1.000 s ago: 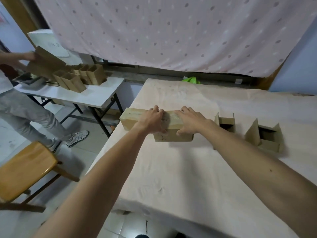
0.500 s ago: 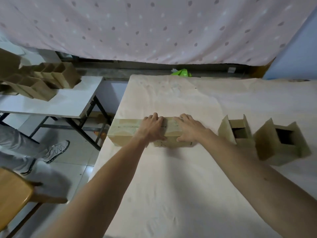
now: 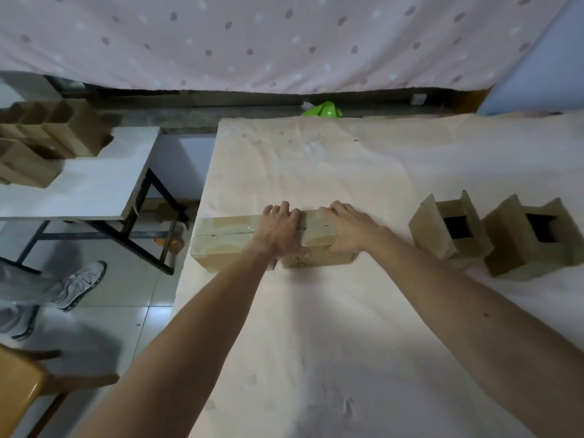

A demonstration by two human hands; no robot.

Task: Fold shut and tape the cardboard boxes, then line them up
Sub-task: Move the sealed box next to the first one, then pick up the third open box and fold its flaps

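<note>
L hand (image 3: 281,232) & R hand (image 3: 350,230) grip taped boxes (image 3: 221,240)
Row's long axis runs L–R; open boxes (image 3: 455,249) sit well apart to R, nearer R hand.

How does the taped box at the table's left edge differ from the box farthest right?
The taped box has flaps folded flat with tape along the seam; the far-right box has flaps standing up around a dark opening. The taped box lies at the edge of the table, touching a closed box, with the left hand and right hand gripping that pair; no hand touches the far-right box. Both are plain brown cardboard.
</note>
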